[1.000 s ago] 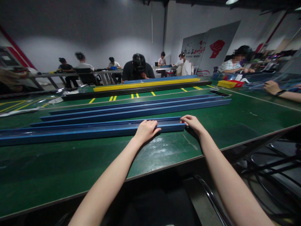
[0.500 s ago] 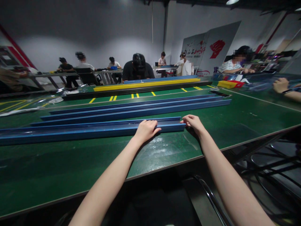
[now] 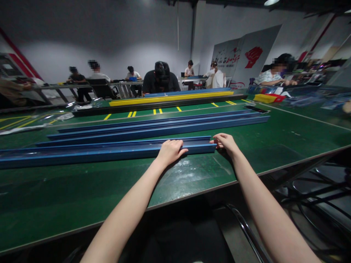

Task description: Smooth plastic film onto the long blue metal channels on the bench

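A long blue channel with raised side walls [image 3: 95, 155] lies across the green table, running out of view at the left. Reflections in its trough look like clear plastic film. My left hand [image 3: 171, 149] is wrapped over the channel near its right end, fingers reaching inside and thumb along the near wall. At that right end, my right hand [image 3: 225, 141] has its bent fingers and thumb closed at the channel's edge. Its fingertips are partly hidden, so anything small between them does not show.
More blue channels [image 3: 159, 126] lie just beyond, with a dark phone [image 3: 256, 109] by their right end. Farther off are a yellow channel [image 3: 170, 98], a black channel [image 3: 161, 105] and a yellow tray [image 3: 264, 98]. A person in black [image 3: 161, 78] sits opposite.
Both of my hands and the blue channel have stayed in place. At the right edge, another person's hand has moved back and is now almost out of view.
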A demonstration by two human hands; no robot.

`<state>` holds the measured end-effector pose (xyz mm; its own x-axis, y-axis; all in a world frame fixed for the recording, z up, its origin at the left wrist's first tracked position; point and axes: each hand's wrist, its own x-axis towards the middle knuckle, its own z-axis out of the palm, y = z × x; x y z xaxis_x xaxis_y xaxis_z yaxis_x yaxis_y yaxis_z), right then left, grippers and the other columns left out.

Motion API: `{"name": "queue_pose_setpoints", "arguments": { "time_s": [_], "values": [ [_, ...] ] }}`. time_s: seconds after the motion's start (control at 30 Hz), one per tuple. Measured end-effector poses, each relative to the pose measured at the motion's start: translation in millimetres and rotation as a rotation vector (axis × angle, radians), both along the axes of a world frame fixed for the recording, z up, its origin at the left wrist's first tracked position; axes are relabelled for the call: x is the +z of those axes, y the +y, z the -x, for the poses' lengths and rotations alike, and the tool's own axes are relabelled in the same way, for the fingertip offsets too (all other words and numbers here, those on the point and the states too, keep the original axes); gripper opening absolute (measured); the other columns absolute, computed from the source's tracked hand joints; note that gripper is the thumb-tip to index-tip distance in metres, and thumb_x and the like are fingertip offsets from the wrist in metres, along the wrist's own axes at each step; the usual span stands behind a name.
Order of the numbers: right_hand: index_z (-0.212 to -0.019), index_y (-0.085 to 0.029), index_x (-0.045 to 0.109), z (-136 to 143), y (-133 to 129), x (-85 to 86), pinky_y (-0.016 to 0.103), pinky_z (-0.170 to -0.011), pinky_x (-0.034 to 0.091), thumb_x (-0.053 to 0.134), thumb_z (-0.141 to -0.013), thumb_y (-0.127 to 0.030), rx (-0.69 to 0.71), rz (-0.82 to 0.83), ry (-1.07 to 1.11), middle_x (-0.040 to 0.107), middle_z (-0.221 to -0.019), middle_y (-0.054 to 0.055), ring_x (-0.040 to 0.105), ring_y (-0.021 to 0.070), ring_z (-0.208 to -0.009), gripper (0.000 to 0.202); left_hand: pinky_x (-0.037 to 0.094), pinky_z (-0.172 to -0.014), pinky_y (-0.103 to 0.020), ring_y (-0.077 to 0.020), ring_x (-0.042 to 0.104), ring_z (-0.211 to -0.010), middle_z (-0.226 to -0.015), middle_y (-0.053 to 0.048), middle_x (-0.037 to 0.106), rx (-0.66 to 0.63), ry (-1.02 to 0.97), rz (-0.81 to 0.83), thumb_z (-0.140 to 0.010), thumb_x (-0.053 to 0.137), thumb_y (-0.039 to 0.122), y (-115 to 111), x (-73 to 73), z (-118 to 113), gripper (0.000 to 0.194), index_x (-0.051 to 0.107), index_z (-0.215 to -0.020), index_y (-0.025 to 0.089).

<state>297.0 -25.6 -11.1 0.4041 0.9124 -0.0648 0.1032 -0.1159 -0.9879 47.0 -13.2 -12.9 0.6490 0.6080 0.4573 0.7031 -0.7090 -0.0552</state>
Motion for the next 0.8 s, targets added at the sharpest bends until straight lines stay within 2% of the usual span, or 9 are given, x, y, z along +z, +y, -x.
{"name": "queue_pose_setpoints", "arguments": {
  "time_s": [0.3,0.47,0.8],
  "values": [
    [-0.066,-0.016,0.054,0.3,-0.8,1.3,0.017,-0.041,0.041,0.052,-0.069,-0.013,0.016,-0.004,-0.002,0.066,-0.057,0.005,0.05,0.0064,-0.04,0.004,0.039,-0.066,-0.026,-0.0171,0.059,-0.075,-0.08,-0.004,0.064,0.022,-0.024,0.02,-0.084,0.046,0.046,0.1,-0.4,-0.6,0.03,0.052,-0.08,0.017],
    [-0.066,-0.016,0.055,-0.3,0.6,-0.2,0.017,-0.041,0.041,0.052,-0.068,-0.014,0.004,0.0,-0.009,0.065,-0.056,0.005,0.054,0.0084,-0.045,0.004,0.039,-0.065,-0.026,-0.0172,0.06,-0.075,-0.08,-0.004,0.065,0.04,-0.048,0.046,-0.083,0.048,0.046,-0.1,-0.3,-1.0,0.029,0.053,-0.079,0.018],
    [-0.065,-0.016,0.055,-0.7,1.5,-1.7,0.018,-0.041,0.041,0.053,-0.067,-0.015,0.009,0.004,-0.025,0.066,-0.059,0.006,0.049,0.0069,-0.041,0.003,0.039,-0.063,-0.026,-0.0174,0.06,-0.074,-0.08,-0.004,0.065,0.057,-0.033,0.051,-0.083,0.046,0.047,-0.1,-0.7,-0.9,0.03,0.053,-0.08,0.018]
  ]
}}
